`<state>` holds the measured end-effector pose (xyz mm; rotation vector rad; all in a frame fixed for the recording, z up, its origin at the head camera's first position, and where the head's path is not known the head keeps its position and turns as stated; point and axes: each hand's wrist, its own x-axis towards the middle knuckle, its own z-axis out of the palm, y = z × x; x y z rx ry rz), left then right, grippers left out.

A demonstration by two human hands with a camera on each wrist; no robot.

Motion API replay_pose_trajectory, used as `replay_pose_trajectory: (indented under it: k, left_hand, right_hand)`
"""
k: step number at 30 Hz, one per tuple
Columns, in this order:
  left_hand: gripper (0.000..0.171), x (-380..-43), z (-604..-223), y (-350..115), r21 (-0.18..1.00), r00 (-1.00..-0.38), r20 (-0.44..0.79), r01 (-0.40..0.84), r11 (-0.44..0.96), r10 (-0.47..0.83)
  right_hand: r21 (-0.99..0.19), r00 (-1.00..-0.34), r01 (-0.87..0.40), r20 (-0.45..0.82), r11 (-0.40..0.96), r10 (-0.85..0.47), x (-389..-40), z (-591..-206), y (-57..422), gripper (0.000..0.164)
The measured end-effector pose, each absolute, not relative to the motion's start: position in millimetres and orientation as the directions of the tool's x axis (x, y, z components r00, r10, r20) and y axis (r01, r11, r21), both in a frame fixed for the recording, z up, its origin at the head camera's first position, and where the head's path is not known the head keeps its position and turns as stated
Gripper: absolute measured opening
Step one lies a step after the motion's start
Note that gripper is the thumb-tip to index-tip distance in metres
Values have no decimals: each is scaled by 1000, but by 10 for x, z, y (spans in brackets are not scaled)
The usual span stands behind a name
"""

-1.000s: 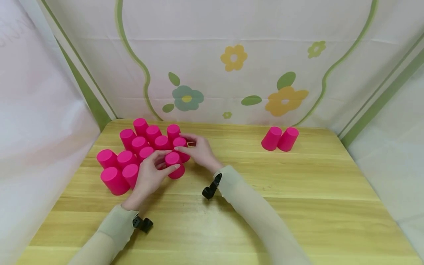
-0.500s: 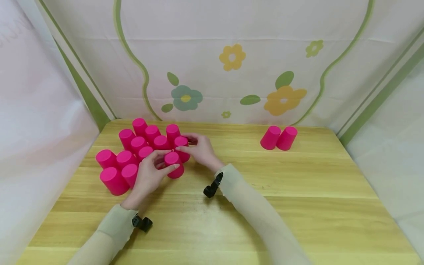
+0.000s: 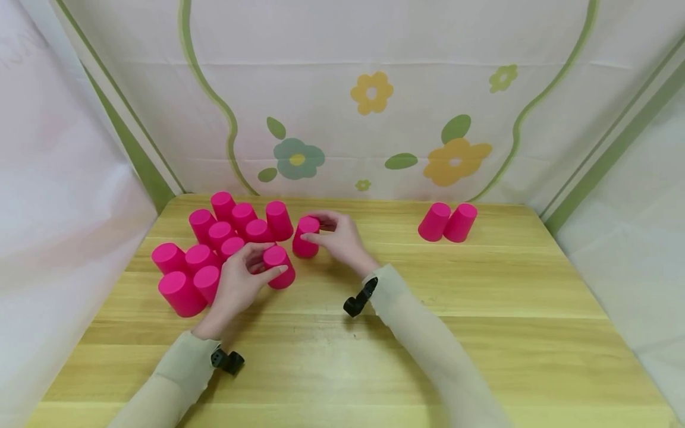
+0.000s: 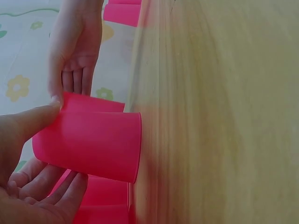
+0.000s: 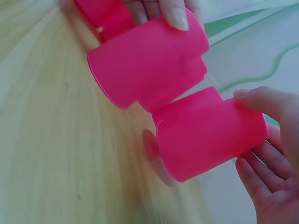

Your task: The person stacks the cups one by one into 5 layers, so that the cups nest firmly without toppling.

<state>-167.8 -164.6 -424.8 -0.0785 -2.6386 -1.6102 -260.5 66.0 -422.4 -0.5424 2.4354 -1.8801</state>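
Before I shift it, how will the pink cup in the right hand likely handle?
The pink cup is probably light: the right hand pinches it near its top. It seems stiff, showing no plain dent. Wider end down, it should resist tipping once set down.

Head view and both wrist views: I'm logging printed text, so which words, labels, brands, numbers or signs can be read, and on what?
None can be read.
Faint lettering on the left-hand curtain: too blurred to read.
Pink cups: no text shows.
Black wrist devices: too small to read any marks.
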Motion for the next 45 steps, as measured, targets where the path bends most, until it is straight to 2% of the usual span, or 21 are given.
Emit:
replay_pose_trajectory:
  k: [4, 14, 24, 39, 45]
  left_hand:
    - [60, -1672, -4242, -1641, 886, -998, 65, 65, 459, 16]
    - [58, -1674, -4242, -1653, 885, -994, 102, 103, 454, 28]
    - [57, -1664, -4227, -1653, 884, -992, 120, 123, 450, 34]
    - [58, -1666, -4221, -1651, 887, -994, 107, 111, 449, 34]
    - [57, -1668, -4225, -1653, 887, -994, 106, 111, 447, 37]
  right_hand:
    - [-939, -946, -258, 198, 229, -255, -2598, -4224, 770, 43]
    - [-957, -961, -229, 193, 178, -199, -2595, -4203, 1071, 46]
    - [-945, -969, -225, 192, 236, -156, -2580, -4212, 1411, 47]
    - [-940, -971, -235, 219, 249, -93, -2489, -4193, 1906, 52]
    - [-923, -973, -233, 223, 307, -67, -2456, -4151, 2065, 52]
